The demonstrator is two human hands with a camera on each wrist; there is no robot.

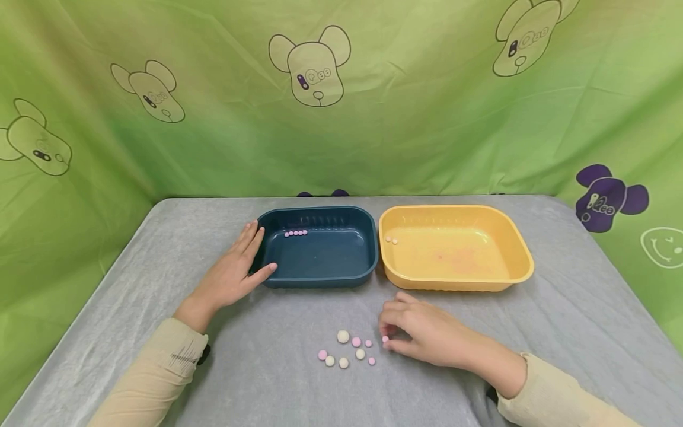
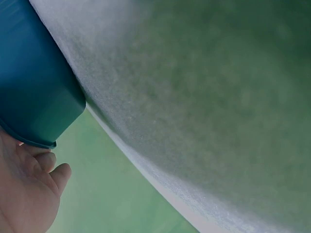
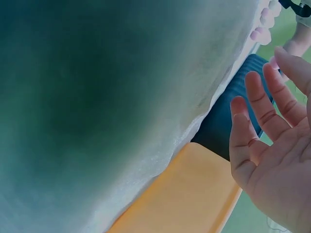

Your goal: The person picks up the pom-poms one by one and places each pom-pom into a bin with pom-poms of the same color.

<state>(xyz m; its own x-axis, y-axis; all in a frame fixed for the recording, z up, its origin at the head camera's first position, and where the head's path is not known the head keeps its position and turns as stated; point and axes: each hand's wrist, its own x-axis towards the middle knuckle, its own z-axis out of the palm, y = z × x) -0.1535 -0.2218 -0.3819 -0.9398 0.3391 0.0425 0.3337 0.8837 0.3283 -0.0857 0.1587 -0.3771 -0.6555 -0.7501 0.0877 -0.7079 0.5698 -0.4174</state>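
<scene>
Outside, near yellow rim, fingers pinching ball

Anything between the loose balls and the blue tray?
Nothing; the head view shows only bare gray cloth from the loose balls to the blue tray.

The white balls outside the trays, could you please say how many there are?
4: one white ball farthest back, one nearest the front, one left of that, one to its right. The right hand may hide others.

The bare left hand has a beige sleeve, with thin dark streaks and a black piece at the cuff; the right sleeve is beige too.
</scene>
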